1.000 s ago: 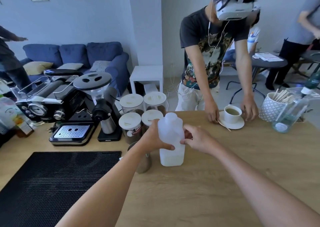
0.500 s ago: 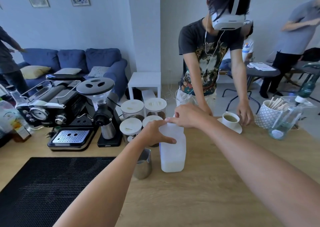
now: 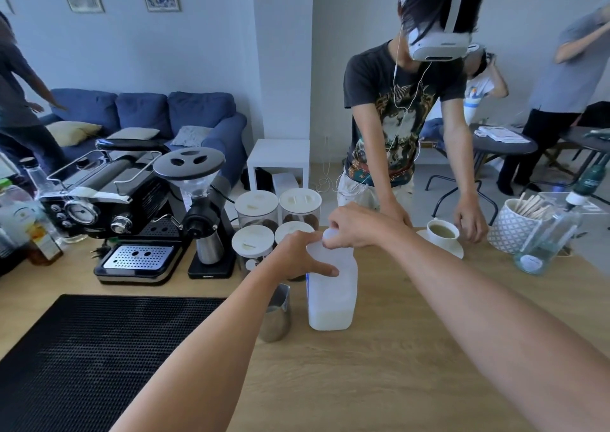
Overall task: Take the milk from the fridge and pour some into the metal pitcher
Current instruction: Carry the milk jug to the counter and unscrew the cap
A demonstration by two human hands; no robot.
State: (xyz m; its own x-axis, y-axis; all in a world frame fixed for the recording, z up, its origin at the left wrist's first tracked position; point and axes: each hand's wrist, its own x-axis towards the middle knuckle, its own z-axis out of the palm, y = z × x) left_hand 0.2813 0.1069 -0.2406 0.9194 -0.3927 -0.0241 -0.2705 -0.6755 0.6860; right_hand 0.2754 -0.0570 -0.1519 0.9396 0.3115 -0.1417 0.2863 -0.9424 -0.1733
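A translucent plastic milk jug (image 3: 333, 296) stands upright on the wooden table (image 3: 412, 349), with a little milk at its bottom. My left hand (image 3: 298, 256) grips the jug's upper left shoulder. Over the top of the jug, my right hand (image 3: 356, 225) has its fingers curled round the white cap (image 3: 330, 234). The metal pitcher (image 3: 275, 314) stands just left of the jug, partly behind my left forearm.
An espresso machine (image 3: 109, 213), a grinder (image 3: 198, 207) and several lidded jars (image 3: 255, 208) stand at the back left. A black mat (image 3: 82, 359) lies front left. Across the table a person in a headset holds a cup on a saucer (image 3: 442, 233). A stick holder (image 3: 513, 227) and a glass bottle (image 3: 548, 233) stand at right.
My right hand rose from the jug's side to its cap and now grips it. The view lifted a little. The jug stays in place under my left hand.
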